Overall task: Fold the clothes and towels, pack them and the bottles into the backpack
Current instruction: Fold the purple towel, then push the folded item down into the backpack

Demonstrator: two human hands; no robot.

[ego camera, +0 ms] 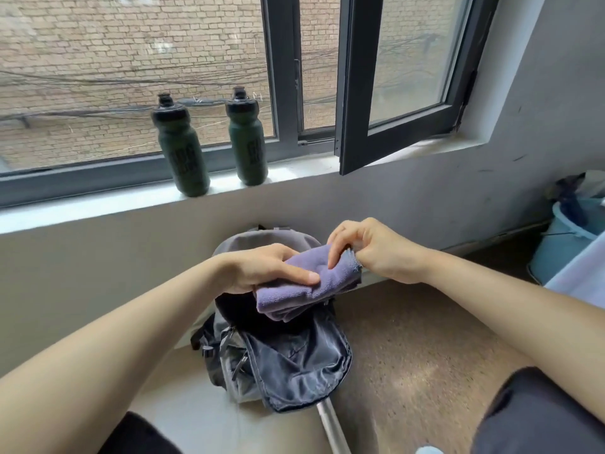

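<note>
A folded purple towel (307,285) hangs just above the open mouth of a grey backpack (294,362) that stands on the floor against the wall. My left hand (268,267) grips the towel's left end, thumb on top. My right hand (370,249) pinches the towel's frayed right corner, with fingers resting on its top. Two dark green bottles stand upright on the window sill, one (181,147) to the left and the other (246,137) to the right of it, both well above and behind the backpack.
A dark-framed window pane (402,80) swings inward over the sill at the right. A light blue bucket (569,237) with cloth in it stands at the far right by the wall. My knees show at the bottom edge, a metal leg (330,424) between them.
</note>
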